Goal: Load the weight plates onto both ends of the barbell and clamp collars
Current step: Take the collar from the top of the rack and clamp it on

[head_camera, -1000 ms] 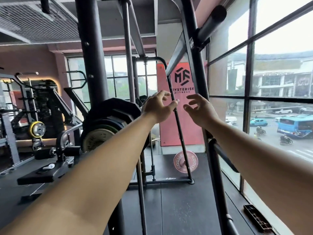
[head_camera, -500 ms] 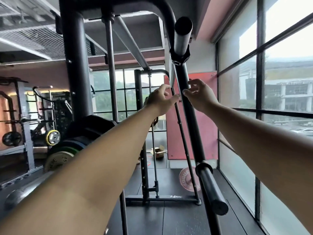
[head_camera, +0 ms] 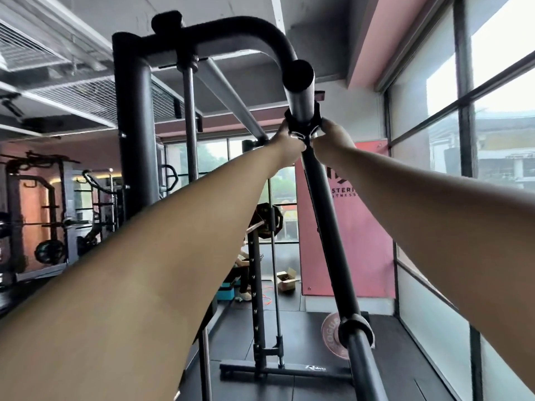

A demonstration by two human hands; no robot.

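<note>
One collar (head_camera: 302, 122) sat high on the slanted barbell (head_camera: 327, 221), in the upper middle of the frame. The left hand (head_camera: 289, 146) and the right hand (head_camera: 330, 138) held it, one on each side. No plates showed on this bar, so most of the job looked undone. A pink plate (head_camera: 330, 334) stood on the floor (head_camera: 304, 342) behind.

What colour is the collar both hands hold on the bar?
Black, in the head view: the collar sits between left hand and right hand.
</note>
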